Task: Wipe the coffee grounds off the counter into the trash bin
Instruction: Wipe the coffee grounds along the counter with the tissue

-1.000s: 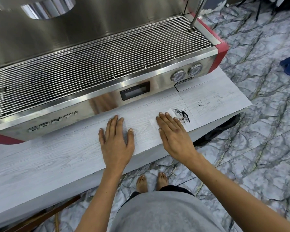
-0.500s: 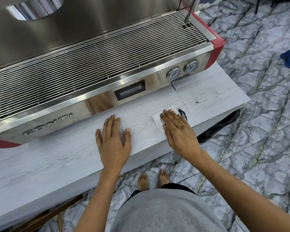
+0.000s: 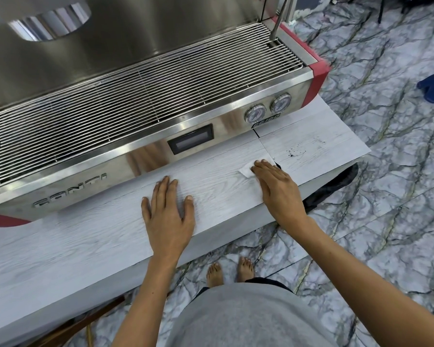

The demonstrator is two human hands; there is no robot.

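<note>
The dark coffee grounds (image 3: 295,152) lie as fine black specks scattered on the pale wood-grain tabletop (image 3: 85,241), just in front of the 2 round gauges (image 3: 267,111) of the stainless steel espresso machine (image 3: 140,96). A denser black clump shows right at the far edge of the white paper napkin (image 3: 246,170), which is flat and thin, with only 1 corner clear of the fingers. The right hand (image 3: 278,190) presses this napkin down with an open, flat grip, fingers together, pinching nothing. The left hand (image 3: 167,214) lies palm-down on the bare tabletop in front of the machine's small dark display (image 3: 191,142), fingers loosely spread, also gripping nothing.

Compared with 0.5 s ago, the right hand and napkin have slid farther toward the gauges, and less of the dark clump shows beyond the fingertips; the left hand has stayed put.

The machine's front is mirror-bright, its drip tray a ribbed wire grate (image 3: 148,78), with red end caps. A black bag-like shape (image 3: 333,186) sits below the tabletop edge on the grey veined marble floor (image 3: 386,221).
</note>
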